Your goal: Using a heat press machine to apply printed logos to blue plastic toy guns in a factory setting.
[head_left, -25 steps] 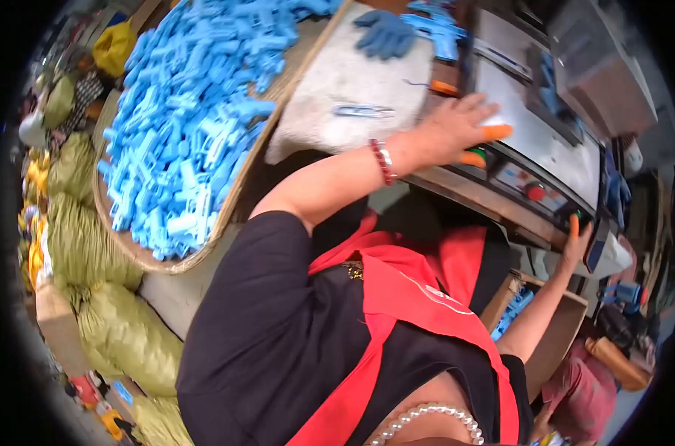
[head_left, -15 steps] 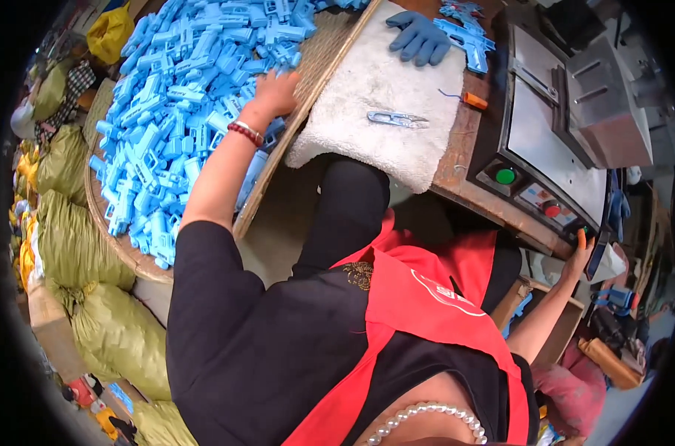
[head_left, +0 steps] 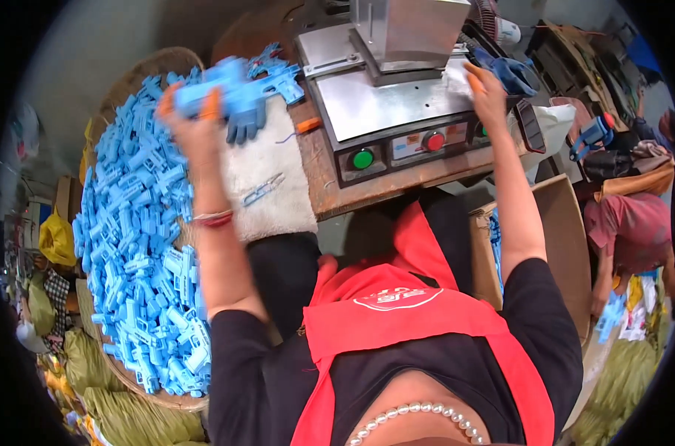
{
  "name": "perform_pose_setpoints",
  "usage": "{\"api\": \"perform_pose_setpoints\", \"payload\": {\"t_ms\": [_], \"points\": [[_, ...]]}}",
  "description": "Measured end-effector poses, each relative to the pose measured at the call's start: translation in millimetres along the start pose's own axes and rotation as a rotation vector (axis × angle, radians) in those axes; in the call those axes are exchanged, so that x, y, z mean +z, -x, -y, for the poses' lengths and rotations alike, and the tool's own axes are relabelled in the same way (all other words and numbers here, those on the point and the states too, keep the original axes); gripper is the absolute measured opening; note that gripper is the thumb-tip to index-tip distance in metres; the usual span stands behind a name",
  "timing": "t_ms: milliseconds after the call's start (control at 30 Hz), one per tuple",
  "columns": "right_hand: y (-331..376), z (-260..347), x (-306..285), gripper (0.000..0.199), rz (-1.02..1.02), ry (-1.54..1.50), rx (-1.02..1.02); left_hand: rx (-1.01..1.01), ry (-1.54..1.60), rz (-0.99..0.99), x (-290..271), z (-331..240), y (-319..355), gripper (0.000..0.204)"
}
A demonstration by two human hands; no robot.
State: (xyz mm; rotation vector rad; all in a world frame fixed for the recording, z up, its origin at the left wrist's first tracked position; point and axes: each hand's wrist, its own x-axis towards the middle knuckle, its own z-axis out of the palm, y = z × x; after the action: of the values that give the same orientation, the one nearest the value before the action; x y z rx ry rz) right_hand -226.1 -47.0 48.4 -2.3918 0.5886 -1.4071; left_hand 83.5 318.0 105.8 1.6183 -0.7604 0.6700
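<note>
Carrying a blue plastic toy part [head_left: 226,91], the left hand [head_left: 192,123] closes its grip around it above the heaped basket [head_left: 140,70]. Right hand [head_left: 484,89] rests on the press machine [head_left: 397,104] at far right, grip state unclear. Seating the part on the plate likely follows, needing careful alignment.

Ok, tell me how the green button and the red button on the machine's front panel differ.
The green button sits at the left end of the machine's front panel; the red button sits further right, next to a pale label plate. The green button stands alone on dark panel, nearer the left hand; the red one lies nearer the right hand. Both are round, of like size, and untouched.
</note>
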Motion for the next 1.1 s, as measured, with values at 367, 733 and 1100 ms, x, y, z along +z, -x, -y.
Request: {"api": "perform_pose_setpoints", "payload": {"t_ms": [367, 733, 1100], "points": [[-36, -13, 77, 0.031, 0.06, -0.03, -0.07, 0.132, 0.158, 0.662, 89, -59, 116, 0.054], [50, 56, -161, 0.022, -0.147, 0.21, 0.186, 0.482, -0.186, 0.521, 190, -79, 74, 0.037], [100, -54, -96, 0.07, 0.246, -0.311, 0.617, 0.444, -0.188, 0.785, 155, -80, 87, 0.064]]}}
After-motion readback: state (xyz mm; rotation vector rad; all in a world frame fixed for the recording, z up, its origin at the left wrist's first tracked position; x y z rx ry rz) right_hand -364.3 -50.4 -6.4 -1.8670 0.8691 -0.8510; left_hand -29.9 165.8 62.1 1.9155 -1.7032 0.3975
